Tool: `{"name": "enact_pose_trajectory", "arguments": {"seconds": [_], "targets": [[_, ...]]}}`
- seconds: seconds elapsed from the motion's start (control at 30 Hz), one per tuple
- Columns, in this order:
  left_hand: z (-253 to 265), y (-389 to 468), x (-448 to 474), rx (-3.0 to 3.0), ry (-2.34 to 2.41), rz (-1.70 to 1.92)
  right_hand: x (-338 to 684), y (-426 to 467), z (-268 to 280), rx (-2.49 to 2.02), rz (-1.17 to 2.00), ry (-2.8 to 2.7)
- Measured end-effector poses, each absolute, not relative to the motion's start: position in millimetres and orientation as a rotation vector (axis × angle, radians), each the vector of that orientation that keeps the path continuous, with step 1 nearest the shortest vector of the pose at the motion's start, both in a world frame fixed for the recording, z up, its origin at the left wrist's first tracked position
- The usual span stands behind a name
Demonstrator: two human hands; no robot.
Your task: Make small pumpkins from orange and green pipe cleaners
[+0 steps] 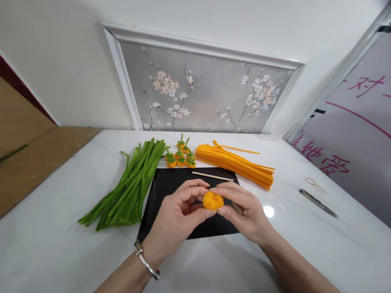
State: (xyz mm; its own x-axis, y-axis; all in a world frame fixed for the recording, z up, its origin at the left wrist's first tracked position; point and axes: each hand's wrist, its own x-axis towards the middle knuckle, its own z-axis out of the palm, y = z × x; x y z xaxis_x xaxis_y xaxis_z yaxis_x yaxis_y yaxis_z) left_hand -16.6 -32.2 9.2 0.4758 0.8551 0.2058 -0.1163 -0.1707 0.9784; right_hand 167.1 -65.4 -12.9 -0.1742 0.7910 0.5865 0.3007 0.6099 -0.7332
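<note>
Between both hands is a small orange pipe-cleaner pumpkin (213,200), round and ribbed, with no green stem showing on it. My left hand (183,207) pinches its left side with thumb and fingers. On the opposite side, my right hand (243,208) grips it between thumb and fingertips. They hold it above a black mat (166,184). A thin pale wooden stick (213,176) lies on the mat just beyond the fingers. Behind the mat stand several finished orange pumpkins (180,158) with green tops and stems.
Green pipe cleaners (128,187) lie in a large bundle at left; orange pipe cleaners (235,164) are piled at back right. Farther right are a pair of tweezers or pen-like metal tool (318,203) and thin rubber bands (314,184). A whiteboard (358,130) leans at the right edge.
</note>
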Motion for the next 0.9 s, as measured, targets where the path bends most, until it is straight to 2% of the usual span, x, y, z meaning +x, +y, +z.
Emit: {"name": "enact_pose_trajectory", "arguments": {"seconds": [0.43,0.9], "targets": [[11,-32,-18,1.411,0.64,0.845,158,-67,-8,-0.794,0.972,-1.54],[8,-28,-19,1.398,0.632,0.963,157,-64,-17,-0.828,0.904,-1.443]]}}
